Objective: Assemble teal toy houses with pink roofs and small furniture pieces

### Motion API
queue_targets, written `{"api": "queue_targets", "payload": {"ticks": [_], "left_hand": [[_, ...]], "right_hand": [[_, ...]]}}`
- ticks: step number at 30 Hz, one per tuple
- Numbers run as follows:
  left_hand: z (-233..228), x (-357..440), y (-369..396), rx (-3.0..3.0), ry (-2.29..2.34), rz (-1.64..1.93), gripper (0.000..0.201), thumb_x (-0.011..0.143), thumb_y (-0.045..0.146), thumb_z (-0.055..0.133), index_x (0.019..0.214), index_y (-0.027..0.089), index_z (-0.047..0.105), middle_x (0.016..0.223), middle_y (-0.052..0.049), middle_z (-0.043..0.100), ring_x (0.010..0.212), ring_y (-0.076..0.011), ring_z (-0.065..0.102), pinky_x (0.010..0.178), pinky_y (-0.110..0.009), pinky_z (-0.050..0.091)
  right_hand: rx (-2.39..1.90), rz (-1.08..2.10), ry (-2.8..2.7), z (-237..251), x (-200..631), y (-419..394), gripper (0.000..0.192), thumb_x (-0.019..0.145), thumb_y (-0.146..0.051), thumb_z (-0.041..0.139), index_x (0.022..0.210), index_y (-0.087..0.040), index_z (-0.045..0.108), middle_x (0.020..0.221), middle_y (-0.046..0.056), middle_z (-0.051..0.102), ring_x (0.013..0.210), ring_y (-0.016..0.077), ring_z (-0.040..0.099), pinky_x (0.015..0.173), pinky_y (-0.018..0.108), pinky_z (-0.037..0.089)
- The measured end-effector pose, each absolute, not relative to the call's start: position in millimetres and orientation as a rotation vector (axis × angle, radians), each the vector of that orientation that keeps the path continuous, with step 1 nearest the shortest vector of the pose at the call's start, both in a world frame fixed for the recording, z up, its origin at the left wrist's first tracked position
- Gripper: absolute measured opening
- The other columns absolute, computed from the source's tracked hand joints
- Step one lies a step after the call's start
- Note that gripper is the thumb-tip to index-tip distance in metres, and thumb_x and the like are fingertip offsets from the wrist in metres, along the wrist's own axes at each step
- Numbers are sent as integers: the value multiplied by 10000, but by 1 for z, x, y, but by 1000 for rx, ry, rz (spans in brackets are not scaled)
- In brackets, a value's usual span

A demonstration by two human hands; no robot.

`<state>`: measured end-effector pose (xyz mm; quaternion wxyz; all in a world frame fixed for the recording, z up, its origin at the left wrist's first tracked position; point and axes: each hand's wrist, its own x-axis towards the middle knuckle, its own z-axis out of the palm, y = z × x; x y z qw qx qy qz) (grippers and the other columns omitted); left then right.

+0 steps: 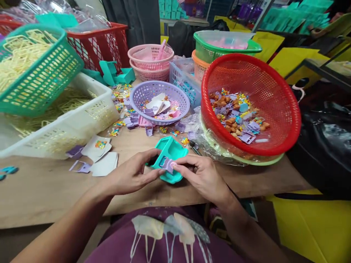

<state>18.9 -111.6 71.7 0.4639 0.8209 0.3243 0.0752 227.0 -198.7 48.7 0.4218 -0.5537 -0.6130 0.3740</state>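
A turquoise plastic tray-like piece point(175, 149) rests near the table's front edge, between my hands. My left hand point(137, 170) grips it by its left side, fingers behind and thumb in front. With thumb and forefinger, my right hand point(201, 173) pinches a small purple plastic piece point(166, 164) with a pink spot, held against the turquoise one. Whether the two are joined I cannot tell. White cards point(104, 164) and a loose purple frame point(80, 167) lie to the left of my left hand.
A red basket point(252, 65) of mixed small parts leans at the right. Behind my hands stands a lilac basket point(134, 100). A white crate point(90, 113) and a green basket point(41, 87) of cream strips take up the left. Teal scissors point(9, 170) lie at the far left.
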Motion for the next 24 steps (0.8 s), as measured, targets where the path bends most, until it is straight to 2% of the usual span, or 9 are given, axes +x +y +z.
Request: {"api": "queue_targets", "payload": {"ticks": [4,8,14,17,24], "left_hand": [[69,20,-118,1990,805,243,393,943,490,522,1181,184,588,1057,-44,663,934,-192,597,789,-275,468],[68,24,-119,2003,807,279,343,970,475,469,1039,170,609,972,-29,665,886,-175,599,759,-266,454],[66,27,-118,2016,837,296,322,970,459,467,1004,168,601,910,-5,647,745,-131,561,631,-243,392],[67,30,-117,2019,857,299,309,970,442,464,1000,166,600,836,11,616,677,-118,517,595,-247,360],[65,33,-112,1983,809,370,302,991,435,428,961,179,585,873,10,616,780,-142,552,700,-263,400]], "right_hand": [[-1397,872,-1535,49,228,-195,154,899,-304,670,1027,-251,735,854,-2,692,787,136,636,708,261,504],[-1386,743,-1618,47,224,-194,178,927,-278,631,1074,-257,728,902,9,680,854,146,633,773,279,505],[-1321,497,-1749,43,219,-196,324,957,-126,506,1225,-203,670,945,60,630,905,168,597,813,326,501],[-1292,418,-1757,42,217,-197,365,940,-85,515,1262,-194,648,993,75,610,921,165,594,817,321,509],[-1293,424,-1631,35,217,-191,315,916,-120,616,1186,-268,684,970,30,613,884,139,605,779,283,513]]}}
